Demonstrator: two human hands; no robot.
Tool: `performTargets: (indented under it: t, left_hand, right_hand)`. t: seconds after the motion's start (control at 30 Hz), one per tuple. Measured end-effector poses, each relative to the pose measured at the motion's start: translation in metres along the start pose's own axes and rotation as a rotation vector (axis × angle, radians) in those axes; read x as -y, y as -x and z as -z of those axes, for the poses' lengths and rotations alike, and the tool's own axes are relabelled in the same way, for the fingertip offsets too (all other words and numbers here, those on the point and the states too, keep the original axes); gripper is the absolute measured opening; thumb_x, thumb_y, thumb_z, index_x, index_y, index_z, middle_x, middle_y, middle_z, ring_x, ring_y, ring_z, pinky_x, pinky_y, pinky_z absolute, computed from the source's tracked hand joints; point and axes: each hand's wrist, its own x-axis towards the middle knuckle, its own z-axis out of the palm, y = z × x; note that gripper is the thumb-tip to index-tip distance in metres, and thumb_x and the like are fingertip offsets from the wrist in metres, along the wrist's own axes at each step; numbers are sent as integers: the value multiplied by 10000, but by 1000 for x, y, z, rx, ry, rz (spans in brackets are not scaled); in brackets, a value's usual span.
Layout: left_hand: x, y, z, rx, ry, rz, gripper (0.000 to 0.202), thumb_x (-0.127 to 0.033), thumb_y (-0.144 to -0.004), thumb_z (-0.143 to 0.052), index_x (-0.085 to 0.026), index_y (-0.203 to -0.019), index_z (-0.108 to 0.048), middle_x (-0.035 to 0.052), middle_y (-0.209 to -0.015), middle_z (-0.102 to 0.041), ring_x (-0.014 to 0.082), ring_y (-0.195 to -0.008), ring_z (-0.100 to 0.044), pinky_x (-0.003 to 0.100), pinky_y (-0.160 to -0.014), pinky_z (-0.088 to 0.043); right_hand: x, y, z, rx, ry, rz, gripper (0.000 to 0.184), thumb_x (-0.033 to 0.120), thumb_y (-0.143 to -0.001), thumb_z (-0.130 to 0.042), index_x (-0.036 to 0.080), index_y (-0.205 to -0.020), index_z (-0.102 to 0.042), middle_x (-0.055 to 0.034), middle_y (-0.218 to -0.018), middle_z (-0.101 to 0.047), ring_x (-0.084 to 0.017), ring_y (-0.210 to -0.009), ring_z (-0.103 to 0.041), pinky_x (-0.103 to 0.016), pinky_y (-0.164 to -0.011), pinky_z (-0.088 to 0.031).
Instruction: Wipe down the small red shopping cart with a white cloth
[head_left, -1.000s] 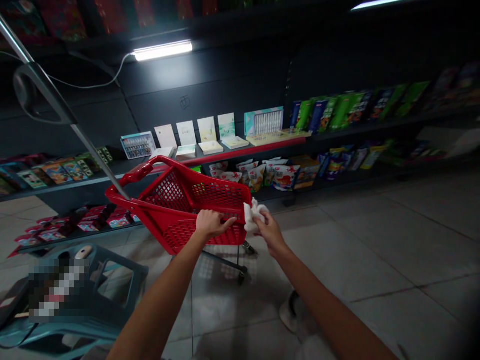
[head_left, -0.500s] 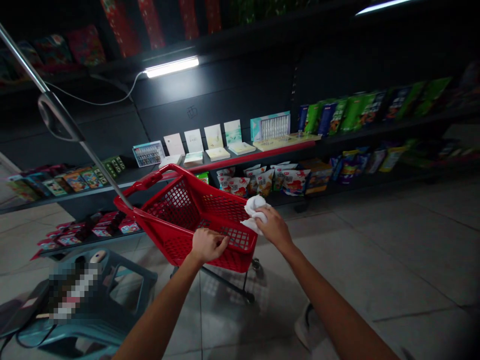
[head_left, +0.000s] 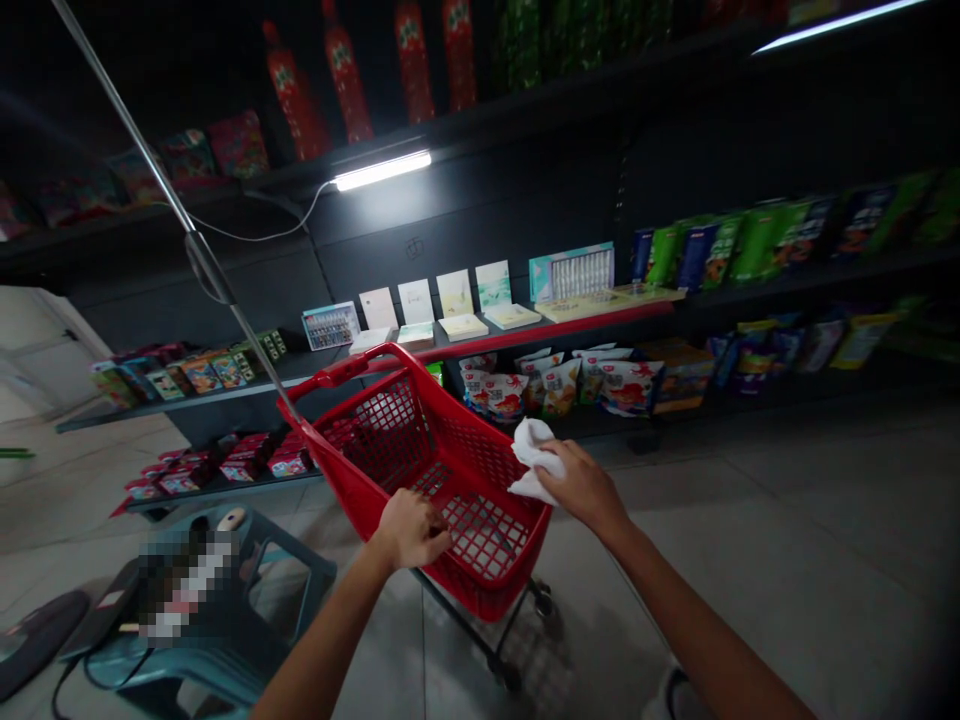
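Observation:
A red plastic shopping cart stands in front of me, its mesh basket holding nothing that I can make out. My left hand is closed over the near side rim of the basket, fingers curled inward. In my right hand is a crumpled white cloth, pressed against the rim at the basket's far front corner. Part of the cloth hangs below my fingers. A metal pole rises from the handle end of the cart.
Behind the cart runs a dark shelf with booklets, paint sets and snack bags. Bottles stand above. At the left is a blue-green plastic stool with things on it. A lit tube lamp hangs under the upper shelf.
The view has shifted, so the cart and shelves sit lower and further right. My left hand stays on the rim; my right hand still holds the cloth at the far corner.

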Motion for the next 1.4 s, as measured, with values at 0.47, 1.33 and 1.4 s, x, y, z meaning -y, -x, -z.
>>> performTargets:
  t: [0.47,1.33,1.4]
  left_hand:
    - [6,14,-18,-127,110,-26,132,-267,-694,-498,-229,-572,-531,57,-642,-636,201,-693,-605,339,-725,-442]
    - [106,-15,13,-285,293,1071,783,-219,-935,-413,-116,-1624,-55,229,-1234,-712,319,-1157,-710,427,-995,-508]
    - [111,-18,13,-293,283,1065,701,-224,-959,-371,-159,-1613,-125,204,-1212,-731,298,-1119,-729,397,-964,-517]
  right_hand:
    - [-5,-2,22,358,119,-68,420,377,-824,-600,232,-1197,-726,-127,-1123,-773,-315,-953,-723,-332,-753,-452]
    - [57,24,-3,195,-453,324,306,272,-882,-541,223,-1152,-675,-109,-1231,-637,-255,-1130,-640,-396,-1014,-523]
    - [61,25,-6,202,-438,319,313,238,-866,-534,227,-1143,-679,-101,-1232,-633,-248,-1142,-635,-391,-1029,-519]
